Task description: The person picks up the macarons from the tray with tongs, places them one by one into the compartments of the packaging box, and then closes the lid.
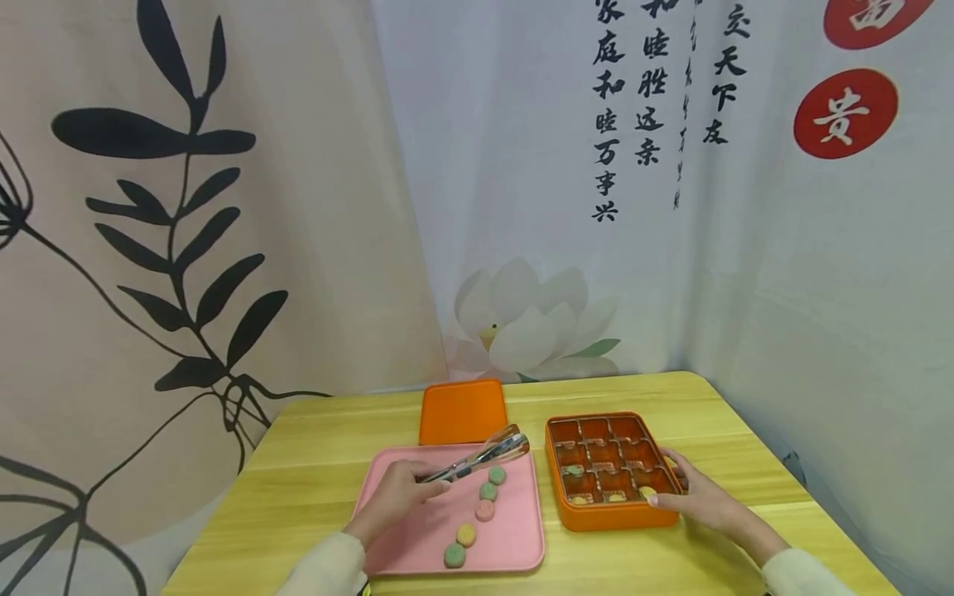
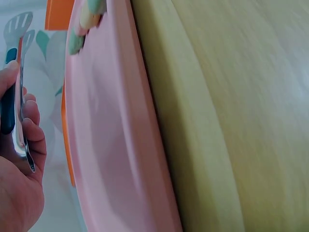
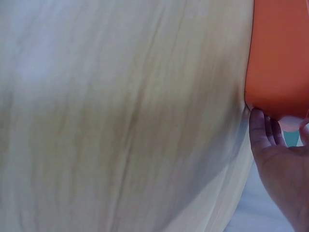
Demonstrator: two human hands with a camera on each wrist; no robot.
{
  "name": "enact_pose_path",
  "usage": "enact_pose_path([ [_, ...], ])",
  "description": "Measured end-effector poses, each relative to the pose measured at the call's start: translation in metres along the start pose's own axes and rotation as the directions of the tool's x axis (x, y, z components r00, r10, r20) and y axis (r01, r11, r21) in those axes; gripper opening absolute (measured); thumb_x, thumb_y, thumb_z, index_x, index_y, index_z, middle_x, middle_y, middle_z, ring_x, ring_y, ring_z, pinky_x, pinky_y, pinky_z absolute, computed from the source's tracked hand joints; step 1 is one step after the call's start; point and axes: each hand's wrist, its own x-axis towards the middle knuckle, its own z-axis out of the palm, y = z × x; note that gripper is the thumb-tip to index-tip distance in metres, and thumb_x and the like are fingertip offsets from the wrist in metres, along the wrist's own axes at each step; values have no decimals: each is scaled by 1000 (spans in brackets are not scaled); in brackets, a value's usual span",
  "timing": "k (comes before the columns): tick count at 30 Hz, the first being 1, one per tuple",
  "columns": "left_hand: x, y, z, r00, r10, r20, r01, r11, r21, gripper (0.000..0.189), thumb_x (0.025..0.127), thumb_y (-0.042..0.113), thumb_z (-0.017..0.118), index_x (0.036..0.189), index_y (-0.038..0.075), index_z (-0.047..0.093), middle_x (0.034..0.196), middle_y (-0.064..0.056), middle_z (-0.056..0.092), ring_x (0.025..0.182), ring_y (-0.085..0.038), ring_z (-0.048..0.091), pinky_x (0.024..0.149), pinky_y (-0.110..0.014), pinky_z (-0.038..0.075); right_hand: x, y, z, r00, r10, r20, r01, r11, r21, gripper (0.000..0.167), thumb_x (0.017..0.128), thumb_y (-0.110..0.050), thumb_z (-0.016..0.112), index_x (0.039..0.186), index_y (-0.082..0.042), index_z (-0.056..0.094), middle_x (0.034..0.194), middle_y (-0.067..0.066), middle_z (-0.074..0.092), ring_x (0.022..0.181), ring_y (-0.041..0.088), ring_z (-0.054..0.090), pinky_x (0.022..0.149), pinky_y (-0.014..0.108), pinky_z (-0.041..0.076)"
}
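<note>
My left hand (image 1: 393,498) grips a pair of metal tongs (image 1: 488,455) above the pink tray (image 1: 406,550); in the left wrist view the tongs show a dark handle grip (image 2: 8,108). Their tips point right and away, over the tray's far right part. Several small macaron-like rounds lie on the tray in a slanting row, among them a pink one (image 1: 485,510) and a yellow one (image 1: 465,534). With its thumb over the rim, my right hand (image 1: 704,501) holds the right side of an orange box (image 1: 619,519). A green round (image 1: 572,471) and several yellow ones sit in its compartments.
Behind the tray lies a flat orange lid (image 1: 462,411). Everything stands on a wood-grain table (image 1: 313,463). A printed curtain (image 1: 335,207) hangs behind the table and along its right side.
</note>
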Motion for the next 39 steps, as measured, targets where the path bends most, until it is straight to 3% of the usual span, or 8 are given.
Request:
enact_pose_path([
  [11,-14,-13,-29,999,-12,-31,14,999,39,27,81,28,83,102,13,78,88,1,67,75,-15,53,61,-24,47,0,0,0,1000,24,-7,-24,1000,-12,95,91,-31,72,157,-5,9,142,39,30,126,54,40,95,67,38],
  [18,-22,-22,-44,1000,-6,-24,8,997,79,30,79,25,83,104,9,77,85,1,66,74,-15,52,62,-24,45,1,0,-1,999,31,8,-31,1000,6,96,93,-32,71,158,-5,6,144,41,25,128,58,34,95,68,37],
  [27,-21,-32,-42,1000,-5,-2,5,994,107,29,81,24,82,105,8,77,80,1,64,67,-13,56,55,-25,49,1,0,2,1000,13,-2,-13,1000,8,95,92,-30,71,157,-5,7,142,40,28,126,55,39,95,68,37],
  [34,-17,-32,-37,999,-36,-4,36,990,134,27,80,24,83,103,10,77,77,2,65,64,-12,54,53,-23,45,2,2,2,1000,24,2,-24,1000,2,95,92,-32,71,158,-6,6,144,42,25,127,56,36,95,68,38],
  [39,-14,-31,-35,1000,-25,-5,25,988,154,29,79,25,84,102,10,77,79,3,65,64,-13,50,53,-23,41,3,2,1,1000,25,2,-25,1000,1,95,92,-33,71,158,-7,7,145,43,21,128,57,34,94,68,38],
])
